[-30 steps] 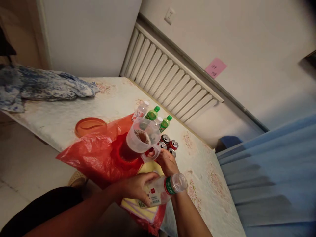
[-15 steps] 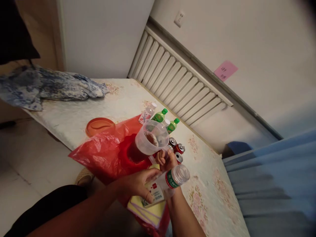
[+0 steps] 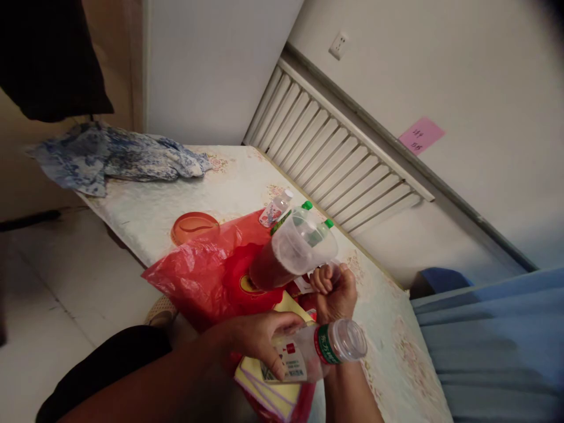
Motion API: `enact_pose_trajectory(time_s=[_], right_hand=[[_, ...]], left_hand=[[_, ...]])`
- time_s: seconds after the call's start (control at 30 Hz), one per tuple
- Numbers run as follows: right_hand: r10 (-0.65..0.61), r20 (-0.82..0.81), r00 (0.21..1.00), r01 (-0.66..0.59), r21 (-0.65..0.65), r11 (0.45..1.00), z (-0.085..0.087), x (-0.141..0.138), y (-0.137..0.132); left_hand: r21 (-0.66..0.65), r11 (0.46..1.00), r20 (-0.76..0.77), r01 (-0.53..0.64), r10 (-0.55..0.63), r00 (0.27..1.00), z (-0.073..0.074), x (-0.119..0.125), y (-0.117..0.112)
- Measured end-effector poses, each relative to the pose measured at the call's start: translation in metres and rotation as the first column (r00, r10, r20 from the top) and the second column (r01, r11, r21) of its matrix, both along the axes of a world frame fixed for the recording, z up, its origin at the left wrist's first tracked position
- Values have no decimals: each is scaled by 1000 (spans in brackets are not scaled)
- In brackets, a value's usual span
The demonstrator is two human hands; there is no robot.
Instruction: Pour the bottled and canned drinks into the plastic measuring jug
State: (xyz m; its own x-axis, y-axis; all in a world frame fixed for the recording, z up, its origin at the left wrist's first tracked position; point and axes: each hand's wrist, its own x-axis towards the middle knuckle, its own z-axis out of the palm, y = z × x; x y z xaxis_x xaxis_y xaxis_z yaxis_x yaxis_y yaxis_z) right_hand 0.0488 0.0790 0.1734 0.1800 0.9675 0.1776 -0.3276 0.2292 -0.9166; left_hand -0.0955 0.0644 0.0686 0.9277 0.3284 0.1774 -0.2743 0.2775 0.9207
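My right hand (image 3: 333,289) is closed around the handle of a clear plastic measuring jug (image 3: 294,249) holding brown liquid, and the jug is tilted toward me above the table. My left hand (image 3: 259,336) grips an uncapped clear plastic bottle (image 3: 321,349) with a green and white label, held on its side with its mouth pointing right. The bottle sits just below and in front of the jug, crossing over my right wrist.
A crumpled red plastic bag (image 3: 210,273) lies under the jug on the floral-covered table (image 3: 158,205). Green-capped bottles (image 3: 307,206) and a small white-capped bottle (image 3: 275,208) stand behind. An orange lid (image 3: 194,226), blue patterned cloth (image 3: 118,158) and yellow pad (image 3: 271,385) lie nearby.
My right hand has tipped the jug further over, from upright to leaning. The view has shifted, and the cans behind the jug are now hidden. The bottle has stayed in my left hand.
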Motion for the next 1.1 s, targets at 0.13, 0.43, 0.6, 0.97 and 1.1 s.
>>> enact_pose_trajectory(time_s=[0.13,0.43,0.6,0.97,1.1], right_hand=[[-33,46,998,31,47,998,44,10,-11],[-279,82,957,263,166,950,143,60,-56],[-398,130,908,371,192,909,169,80,-86],[-325,308,894,327,46,944,147,105,-115],[-239,387,891,271,-29,962,135,113,-119]], left_hand=[[-11,1000,43,-11,11,999,2,0,5],[40,998,65,-46,43,997,16,-6,22],[-3,995,66,-99,99,993,14,-2,30],[89,928,54,-361,357,932,6,-5,65],[150,908,38,-392,391,920,-1,-7,70]])
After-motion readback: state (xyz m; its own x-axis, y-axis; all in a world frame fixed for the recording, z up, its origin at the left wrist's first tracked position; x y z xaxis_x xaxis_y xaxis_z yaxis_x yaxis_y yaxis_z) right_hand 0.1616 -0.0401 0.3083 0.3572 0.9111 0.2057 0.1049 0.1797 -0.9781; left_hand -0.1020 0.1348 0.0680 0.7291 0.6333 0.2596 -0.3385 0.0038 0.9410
